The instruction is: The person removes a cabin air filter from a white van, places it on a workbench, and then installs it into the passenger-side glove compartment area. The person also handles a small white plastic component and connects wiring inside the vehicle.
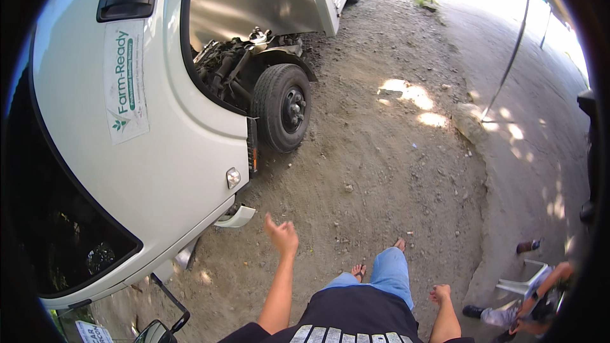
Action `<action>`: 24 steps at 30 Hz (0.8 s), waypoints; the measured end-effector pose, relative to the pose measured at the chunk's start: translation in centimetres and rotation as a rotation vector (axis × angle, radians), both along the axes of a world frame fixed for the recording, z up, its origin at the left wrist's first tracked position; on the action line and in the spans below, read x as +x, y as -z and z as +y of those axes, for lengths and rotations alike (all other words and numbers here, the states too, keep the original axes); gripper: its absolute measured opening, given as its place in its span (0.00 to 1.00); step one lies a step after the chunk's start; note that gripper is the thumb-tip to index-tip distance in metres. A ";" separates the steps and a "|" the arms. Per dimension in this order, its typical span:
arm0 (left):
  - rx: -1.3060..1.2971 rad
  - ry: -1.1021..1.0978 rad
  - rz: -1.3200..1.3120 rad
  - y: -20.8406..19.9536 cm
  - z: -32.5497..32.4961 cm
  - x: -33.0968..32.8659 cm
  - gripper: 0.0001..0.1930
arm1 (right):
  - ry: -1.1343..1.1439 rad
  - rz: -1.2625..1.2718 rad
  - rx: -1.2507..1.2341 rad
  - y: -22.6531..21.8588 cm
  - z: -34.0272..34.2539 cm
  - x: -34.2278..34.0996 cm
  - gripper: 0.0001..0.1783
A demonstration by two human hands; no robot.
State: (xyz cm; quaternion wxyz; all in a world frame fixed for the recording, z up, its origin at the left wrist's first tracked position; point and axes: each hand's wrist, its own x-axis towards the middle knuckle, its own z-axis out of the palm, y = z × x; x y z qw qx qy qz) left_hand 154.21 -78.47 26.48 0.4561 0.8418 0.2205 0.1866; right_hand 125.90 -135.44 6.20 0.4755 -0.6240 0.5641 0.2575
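Note:
My left hand (281,236) is raised over the dirt, just right of the white bumper corner (237,217) of a truck. One finger stretches out apart from the others, and the hand holds nothing. Beside my right hip is my right hand (440,293), its fingers curled in loosely with nothing visible in them. The white truck cab (184,133) tips forward on the left, baring the engine parts (222,70) behind it. A black front wheel (283,108) stands beyond my left hand. Neither hand touches the truck.
Pebbly dirt ground (375,178) runs along the truck, bordered on the right by a raised broken concrete edge (486,178). A thin pole (511,57) rises there. At lower right a person (534,308) sits near a white plastic chair (522,284) and a dark bottle (528,246). A side mirror (155,332) juts out lower left.

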 end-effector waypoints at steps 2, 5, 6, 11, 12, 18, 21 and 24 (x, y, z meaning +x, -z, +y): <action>0.002 0.099 -0.153 -2.7 -3.8 8.0 0.41 | 0.012 0.008 -0.022 0.4 -3.7 4.4 0.12; 0.096 0.122 -0.299 -8.2 -6.5 18.0 0.38 | 0.003 0.018 -0.051 0.7 -9.1 12.0 0.11; 0.103 0.125 -0.390 -10.4 -6.7 21.2 0.37 | 0.003 0.001 -0.048 0.8 -10.7 15.3 0.11; 0.297 -0.096 -0.577 -22.6 -4.7 31.3 0.29 | -0.040 -0.083 -0.025 -0.8 -15.5 32.6 0.09; 0.294 -0.142 -0.618 -25.3 -4.0 32.5 0.28 | -0.077 -0.102 -0.043 -1.9 -15.5 37.2 0.08; 0.721 -0.270 -0.813 -42.7 0.6 36.5 0.24 | -0.697 -0.984 -0.089 -21.6 -3.0 67.1 0.11; 0.901 -0.384 -0.870 -51.6 2.1 37.6 0.25 | -0.797 -1.392 0.133 -37.4 5.6 75.8 0.09; 0.975 -0.485 -0.957 -60.0 2.6 39.4 0.26 | -1.058 -1.854 0.277 -50.6 10.4 79.1 0.08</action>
